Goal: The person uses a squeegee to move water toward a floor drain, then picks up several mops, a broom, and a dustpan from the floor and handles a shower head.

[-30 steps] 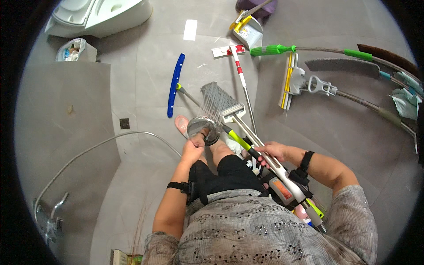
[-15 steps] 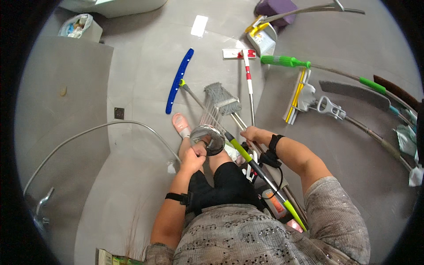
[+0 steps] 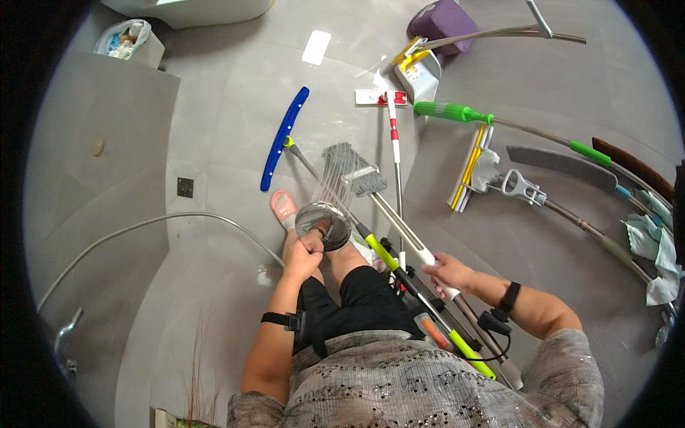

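My left hand is closed around the handle of a chrome shower head, in front of my knees. Thin streams of water run from it onto the grey fluffy mop head, which lies on the floor. My right hand grips the white pole of this flat mop, about midway along it. Beside that pole, a squeegee with a blue blade and a black and lime-green handle slants toward my right side. A metal shower hose arcs in from the left wall.
A red and white flat mop lies ahead, near a dustpan and a purple bin. To the right lean a yellow sponge mop, a green-handled tool and cloths. A floor drain sits left; a waste bin stands far left.
My right hand has shifted toward me and rightward, higher up the mop's pole. The shower head stays in my left hand, its water now falling over the mop head.
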`<state>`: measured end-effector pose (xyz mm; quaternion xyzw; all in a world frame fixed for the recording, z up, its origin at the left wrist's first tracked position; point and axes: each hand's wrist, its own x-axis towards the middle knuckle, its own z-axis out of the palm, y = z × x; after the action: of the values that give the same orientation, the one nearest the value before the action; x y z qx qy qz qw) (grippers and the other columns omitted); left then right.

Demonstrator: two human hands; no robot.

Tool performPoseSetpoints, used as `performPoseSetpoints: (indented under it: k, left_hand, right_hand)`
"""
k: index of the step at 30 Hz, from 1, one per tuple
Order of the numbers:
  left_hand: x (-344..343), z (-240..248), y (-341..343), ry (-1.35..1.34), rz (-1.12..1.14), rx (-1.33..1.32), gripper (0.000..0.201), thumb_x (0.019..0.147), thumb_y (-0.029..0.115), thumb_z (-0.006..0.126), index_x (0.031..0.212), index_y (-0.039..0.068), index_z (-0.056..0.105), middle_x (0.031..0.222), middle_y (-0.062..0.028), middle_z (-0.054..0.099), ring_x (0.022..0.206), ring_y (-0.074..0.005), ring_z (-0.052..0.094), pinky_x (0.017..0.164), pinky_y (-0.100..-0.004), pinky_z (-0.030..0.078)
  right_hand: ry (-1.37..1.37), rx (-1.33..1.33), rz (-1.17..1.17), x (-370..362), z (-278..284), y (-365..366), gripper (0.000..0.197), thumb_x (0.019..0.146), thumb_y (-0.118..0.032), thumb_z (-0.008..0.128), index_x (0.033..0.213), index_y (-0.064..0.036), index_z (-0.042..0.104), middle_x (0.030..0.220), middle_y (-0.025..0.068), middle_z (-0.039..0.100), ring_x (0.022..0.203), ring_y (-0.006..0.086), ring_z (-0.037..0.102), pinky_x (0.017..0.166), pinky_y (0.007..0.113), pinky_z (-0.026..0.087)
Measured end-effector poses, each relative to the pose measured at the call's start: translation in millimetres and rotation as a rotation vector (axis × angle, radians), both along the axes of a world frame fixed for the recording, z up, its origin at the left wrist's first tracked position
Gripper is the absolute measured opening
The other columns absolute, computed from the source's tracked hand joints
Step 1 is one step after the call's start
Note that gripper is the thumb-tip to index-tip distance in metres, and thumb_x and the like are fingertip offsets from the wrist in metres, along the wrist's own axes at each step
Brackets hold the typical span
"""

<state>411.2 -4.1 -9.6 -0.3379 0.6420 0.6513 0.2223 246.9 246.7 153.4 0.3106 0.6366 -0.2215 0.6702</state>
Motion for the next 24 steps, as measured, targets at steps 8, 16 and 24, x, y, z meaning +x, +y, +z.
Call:
performPoseSetpoints:
  k: [8, 16, 24]
  left_hand:
    - [10.0, -30.0, 7.8, 0.007, -0.139, -0.188, 0.004, 0.065, 0.004, 0.055, 0.068, 0.002, 0.057, 0.059, -0.0053, 0.056, 0.056, -0.0128, 0.053, 0.055, -0.0277, 0.042]
    - [-2.3, -21.3, 6.3, -0.081, -0.095, -0.047, 0.001, 0.064, 0.003, 0.055, 0.064, 0.002, 0.056, 0.057, -0.0057, 0.054, 0.055, -0.0141, 0.053, 0.055, -0.0273, 0.042]
    - [3.0, -29.9, 3.8, -0.088, -0.060, -0.111, 0.004, 0.065, 0.005, 0.056, 0.065, 0.001, 0.056, 0.059, -0.0071, 0.056, 0.057, -0.0146, 0.054, 0.057, -0.0289, 0.043]
  right_hand:
    - [0.051, -0.151, 0.539, -20.1, -122.1, -17.0, 0.032, 0.088, -0.021, 0.046, 0.077, 0.0082, 0.054, 0.055, 0.0105, 0.052, 0.042, 0.0177, 0.053, 0.039, 0.035, 0.047]
    - [0.064, -0.145, 0.632, -48.6, -267.0, -7.9, 0.036, 0.086, -0.024, 0.044, 0.070, 0.0068, 0.054, 0.055, 0.0132, 0.054, 0.045, 0.0261, 0.055, 0.047, 0.041, 0.046]
    - [0.023, -0.072, 0.659, -66.8, -282.3, -19.0, 0.034, 0.085, -0.024, 0.045, 0.069, 0.0043, 0.053, 0.051, 0.0119, 0.052, 0.041, 0.0239, 0.051, 0.043, 0.040, 0.042]
